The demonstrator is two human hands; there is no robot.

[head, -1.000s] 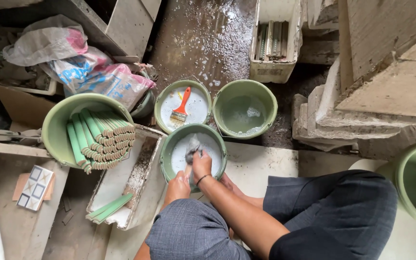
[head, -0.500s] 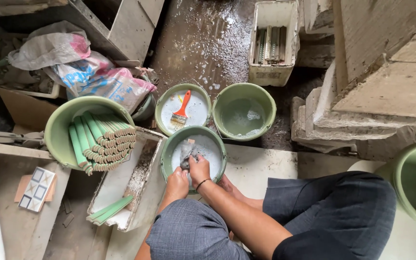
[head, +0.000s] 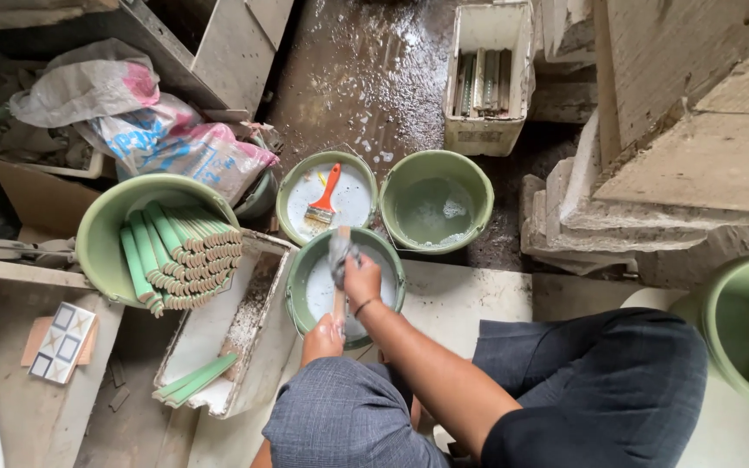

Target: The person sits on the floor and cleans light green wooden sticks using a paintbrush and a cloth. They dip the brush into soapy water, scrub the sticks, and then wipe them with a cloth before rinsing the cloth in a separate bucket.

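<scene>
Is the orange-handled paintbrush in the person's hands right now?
No. The orange-handled paintbrush lies alone in a green bucket of white liquid, while the right hand grips a grey rag over the nearer bucket.

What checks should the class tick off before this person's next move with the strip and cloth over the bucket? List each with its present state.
1. Right hand grips the grey cloth: ok.
2. Left hand holds the lower end of the strip: ok.
3. Strip stays over the near bucket, so drips fall inside: ok.
4. White liquid left in that bucket: ok.
5. Brush lies in the next bucket, within reach: ok.
6. Strip fully wiped on all sides: cannot tell.
</scene>
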